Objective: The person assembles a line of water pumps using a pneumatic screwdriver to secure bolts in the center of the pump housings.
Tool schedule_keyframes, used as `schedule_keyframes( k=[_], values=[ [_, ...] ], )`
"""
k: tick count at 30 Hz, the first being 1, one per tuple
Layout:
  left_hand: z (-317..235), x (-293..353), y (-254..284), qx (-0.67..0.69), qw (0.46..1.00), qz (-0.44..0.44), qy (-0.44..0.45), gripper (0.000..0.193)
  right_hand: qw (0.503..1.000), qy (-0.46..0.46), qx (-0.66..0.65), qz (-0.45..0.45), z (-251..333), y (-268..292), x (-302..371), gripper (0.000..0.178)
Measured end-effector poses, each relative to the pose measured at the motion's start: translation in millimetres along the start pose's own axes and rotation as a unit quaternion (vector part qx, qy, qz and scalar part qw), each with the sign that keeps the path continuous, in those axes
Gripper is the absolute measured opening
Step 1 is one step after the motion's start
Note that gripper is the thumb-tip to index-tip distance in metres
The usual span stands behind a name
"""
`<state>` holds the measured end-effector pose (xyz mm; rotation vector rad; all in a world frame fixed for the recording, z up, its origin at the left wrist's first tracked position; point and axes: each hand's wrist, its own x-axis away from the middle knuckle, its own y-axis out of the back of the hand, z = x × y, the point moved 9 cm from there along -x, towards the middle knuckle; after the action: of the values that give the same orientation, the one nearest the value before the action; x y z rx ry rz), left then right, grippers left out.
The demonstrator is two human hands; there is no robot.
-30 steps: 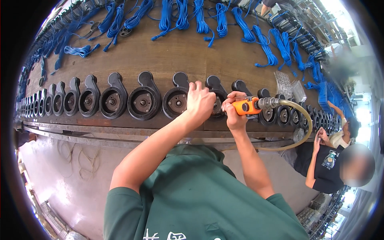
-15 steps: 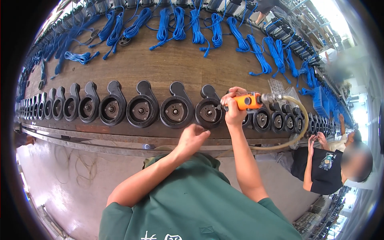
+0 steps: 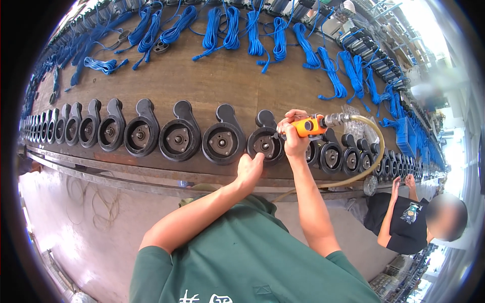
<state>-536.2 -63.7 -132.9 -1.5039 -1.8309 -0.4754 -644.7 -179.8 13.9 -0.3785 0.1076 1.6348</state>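
My right hand (image 3: 294, 136) is wrapped round an orange air tool (image 3: 309, 126), held sideways with its tip end toward a round black housing (image 3: 263, 146). A yellowish hose (image 3: 380, 146) runs from the metal fitting at the tool's other end. My left hand (image 3: 250, 169) is closed at the near rim of that same housing, fingers pressed together; what they hold, if anything, is hidden. This housing has a metal plate inside and a rounded black arm at its far side. A similar housing (image 3: 222, 143) stands just left of it.
A long row of such housings (image 3: 141, 136) lines the near edge of the brown table (image 3: 202, 83). Bundled blue cables (image 3: 280, 40) lie along the far side. At the right are a blue bin (image 3: 405, 136), clear plastic bags (image 3: 356, 123) and a person in black (image 3: 404, 222).
My left hand has moved slightly up to the housing's near rim, turning so the thumb points away from me. My right hand and the air tool have shifted only a little.
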Motion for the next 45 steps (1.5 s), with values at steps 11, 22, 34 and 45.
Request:
schedule_keyframes(
  k=[11, 22, 34, 45],
  values=[
    [-4, -1, 3, -0.057, 0.995, -0.066, -0.038, 0.042, 1.0, -0.008, 0.014, 0.015, -3, -11, -7, 0.018],
    [-7, -1, 2, -0.012, 0.996, -0.049, -0.068, 0.035, 0.999, -0.005, -0.023, 0.035, 9, -46, 22, 0.022],
    [11, -22, 3, -0.085, 0.993, -0.052, -0.063, 0.049, 0.995, -0.035, -0.084, 0.031, -3, -43, 19, 0.02],
    [-16, 9, 7, -0.101, 0.99, -0.081, -0.06, 0.056, 0.996, -0.033, -0.047, 0.062, -24, -51, 26, 0.022]
  ],
)
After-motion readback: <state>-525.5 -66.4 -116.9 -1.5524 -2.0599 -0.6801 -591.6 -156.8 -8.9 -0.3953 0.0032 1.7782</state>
